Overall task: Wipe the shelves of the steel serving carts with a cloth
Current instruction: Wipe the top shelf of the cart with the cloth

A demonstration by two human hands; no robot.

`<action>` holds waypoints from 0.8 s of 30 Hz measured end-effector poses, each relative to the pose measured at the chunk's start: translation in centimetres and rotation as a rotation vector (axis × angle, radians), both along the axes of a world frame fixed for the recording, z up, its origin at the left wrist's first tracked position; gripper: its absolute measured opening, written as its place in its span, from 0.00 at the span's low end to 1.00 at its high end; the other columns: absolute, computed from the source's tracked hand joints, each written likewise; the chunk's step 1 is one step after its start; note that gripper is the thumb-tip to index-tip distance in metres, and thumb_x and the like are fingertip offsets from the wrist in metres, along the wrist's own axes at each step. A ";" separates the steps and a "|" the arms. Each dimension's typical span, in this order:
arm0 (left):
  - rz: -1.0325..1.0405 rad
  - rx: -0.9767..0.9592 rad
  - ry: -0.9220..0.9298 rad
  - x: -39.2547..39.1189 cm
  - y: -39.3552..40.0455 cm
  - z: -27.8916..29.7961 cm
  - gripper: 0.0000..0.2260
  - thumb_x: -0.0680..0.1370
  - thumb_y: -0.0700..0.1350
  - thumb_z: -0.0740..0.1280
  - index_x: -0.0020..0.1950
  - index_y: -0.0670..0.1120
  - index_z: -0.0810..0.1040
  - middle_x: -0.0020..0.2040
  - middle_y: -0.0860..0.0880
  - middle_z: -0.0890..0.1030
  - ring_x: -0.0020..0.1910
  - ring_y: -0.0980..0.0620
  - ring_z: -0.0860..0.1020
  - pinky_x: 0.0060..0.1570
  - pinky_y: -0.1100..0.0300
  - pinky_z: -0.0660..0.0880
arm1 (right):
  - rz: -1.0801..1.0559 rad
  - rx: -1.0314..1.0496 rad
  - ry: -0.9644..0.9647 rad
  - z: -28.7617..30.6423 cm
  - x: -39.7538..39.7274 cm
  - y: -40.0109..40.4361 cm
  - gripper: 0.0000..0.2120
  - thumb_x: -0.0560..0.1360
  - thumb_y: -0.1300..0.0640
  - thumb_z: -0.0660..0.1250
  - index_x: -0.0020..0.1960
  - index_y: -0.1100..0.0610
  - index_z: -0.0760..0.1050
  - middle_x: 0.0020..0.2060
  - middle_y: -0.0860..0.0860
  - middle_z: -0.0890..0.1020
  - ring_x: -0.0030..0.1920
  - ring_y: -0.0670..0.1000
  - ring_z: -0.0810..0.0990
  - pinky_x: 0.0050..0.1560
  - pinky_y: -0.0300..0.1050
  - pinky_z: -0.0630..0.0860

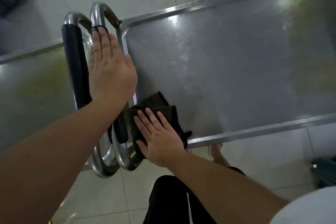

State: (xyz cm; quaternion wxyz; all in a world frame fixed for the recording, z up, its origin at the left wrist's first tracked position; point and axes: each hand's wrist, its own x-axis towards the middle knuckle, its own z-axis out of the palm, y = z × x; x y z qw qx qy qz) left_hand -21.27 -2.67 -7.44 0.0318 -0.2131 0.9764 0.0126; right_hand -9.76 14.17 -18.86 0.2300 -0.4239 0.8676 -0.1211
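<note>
Right hand (160, 136): fingers straight and together, laid flat, pressing a dark cloth (156, 107) onto the top shelf (227, 71) of a steel cart. Cloth directly beneath the fingers and palm, crumpled, spreading out past the fingertips toward the far side and past the little-finger side to the right; one end hanging over the near rim of the shelf, close to the near left corner. No curl around the cloth, only flat pressure from above.

Left hand (111, 67): fingers likewise straight and relaxed, clasping nothing, palm down over the cart handle (98, 18), fingertips at the black tape band on the steel tube. Whether resting on the tube or held just above it, cannot tell. Thumb side next to the left rim of the shelf.

Beside that handle, further left, a second handle (75, 63) wrapped in a black grip, belonging to a second steel cart (32, 82) whose shelf stretches off to the left. Both handles close together, almost touching.

Below, pale floor tiles (112, 196), a leg in black trousers (171, 203) with a white stripe, and a bare foot (219, 156) under the near edge of the shelf.
</note>
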 end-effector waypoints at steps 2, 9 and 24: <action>0.003 0.020 0.009 0.1 0.0 0.1 0.29 0.87 0.53 0.46 0.86 0.40 0.46 0.86 0.42 0.44 0.85 0.47 0.41 0.83 0.48 0.42 | 0.076 -0.018 0.021 0.0 -0.9 1.3 0.34 0.85 0.39 0.48 0.85 0.53 0.45 0.84 0.49 0.47 0.83 0.51 0.36 0.82 0.57 0.41; -0.001 0.077 0.030 0.3 -0.1 0.1 0.29 0.88 0.53 0.47 0.86 0.41 0.46 0.87 0.43 0.43 0.85 0.49 0.39 0.84 0.48 0.42 | -0.159 0.079 0.159 -0.9 -13.5 13.7 0.38 0.79 0.40 0.59 0.85 0.48 0.51 0.84 0.48 0.53 0.84 0.51 0.47 0.82 0.56 0.47; -0.005 0.098 0.019 0.2 -0.1 0.0 0.31 0.86 0.55 0.44 0.86 0.41 0.44 0.86 0.44 0.41 0.85 0.49 0.38 0.84 0.47 0.42 | -0.691 0.029 0.153 0.1 -12.1 -2.3 0.38 0.80 0.43 0.55 0.84 0.58 0.53 0.84 0.57 0.55 0.84 0.59 0.50 0.82 0.60 0.47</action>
